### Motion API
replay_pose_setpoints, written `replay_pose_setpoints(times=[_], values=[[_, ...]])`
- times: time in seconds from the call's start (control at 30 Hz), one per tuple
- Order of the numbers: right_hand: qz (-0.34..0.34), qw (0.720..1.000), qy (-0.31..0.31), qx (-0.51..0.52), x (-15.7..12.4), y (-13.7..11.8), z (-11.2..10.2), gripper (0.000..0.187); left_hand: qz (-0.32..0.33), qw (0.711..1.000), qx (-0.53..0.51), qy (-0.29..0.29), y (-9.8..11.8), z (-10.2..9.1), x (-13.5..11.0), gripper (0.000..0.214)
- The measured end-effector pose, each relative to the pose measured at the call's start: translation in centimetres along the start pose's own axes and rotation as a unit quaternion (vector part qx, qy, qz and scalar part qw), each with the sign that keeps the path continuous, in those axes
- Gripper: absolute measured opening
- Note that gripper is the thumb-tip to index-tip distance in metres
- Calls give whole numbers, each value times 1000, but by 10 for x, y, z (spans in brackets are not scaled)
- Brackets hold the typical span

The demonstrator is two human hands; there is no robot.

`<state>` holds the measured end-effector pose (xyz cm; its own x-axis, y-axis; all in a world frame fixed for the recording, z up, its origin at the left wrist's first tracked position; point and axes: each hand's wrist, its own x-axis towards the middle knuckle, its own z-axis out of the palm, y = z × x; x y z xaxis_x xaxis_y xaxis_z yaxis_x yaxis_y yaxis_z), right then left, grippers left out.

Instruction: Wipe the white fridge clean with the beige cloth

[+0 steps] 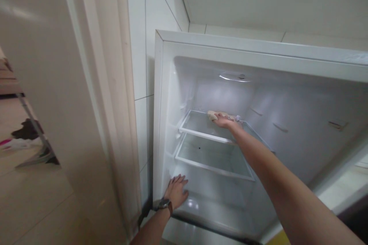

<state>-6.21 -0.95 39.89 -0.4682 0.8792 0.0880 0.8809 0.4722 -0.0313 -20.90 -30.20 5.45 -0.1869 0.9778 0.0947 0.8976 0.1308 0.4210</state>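
Deep inside an open white refrigerator [159,122], my right hand [223,120] grips a pale, cream-coloured cloth [212,115]. It presses the cloth at the back of the upper glass shelf [198,122]. The far side of the cloth is partly hidden by my fingers. Lower down, my left hand [176,191] has its fingers spread by the left inner wall, near the bottom compartment, and holds nothing. A dark watch with a brown strap [166,204] is on the left wrist. A second glass shelf [212,155] sits between the two hands' levels.
A lamp cover [235,78] is at the top inside. Shelf ledges line the right inner wall. A wooden door frame [115,84] and white wall tiles [138,38] stand close on the left. Beyond, a dark object [27,129] lies on the floor.
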Motion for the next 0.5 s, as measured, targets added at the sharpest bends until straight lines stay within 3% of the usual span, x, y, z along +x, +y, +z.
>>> replay_pose_setpoints(times=[0.5], values=[[-8,999,-37,1,-26,-8,-13,64,14,1000,16,-1,3,-7,-1,59]])
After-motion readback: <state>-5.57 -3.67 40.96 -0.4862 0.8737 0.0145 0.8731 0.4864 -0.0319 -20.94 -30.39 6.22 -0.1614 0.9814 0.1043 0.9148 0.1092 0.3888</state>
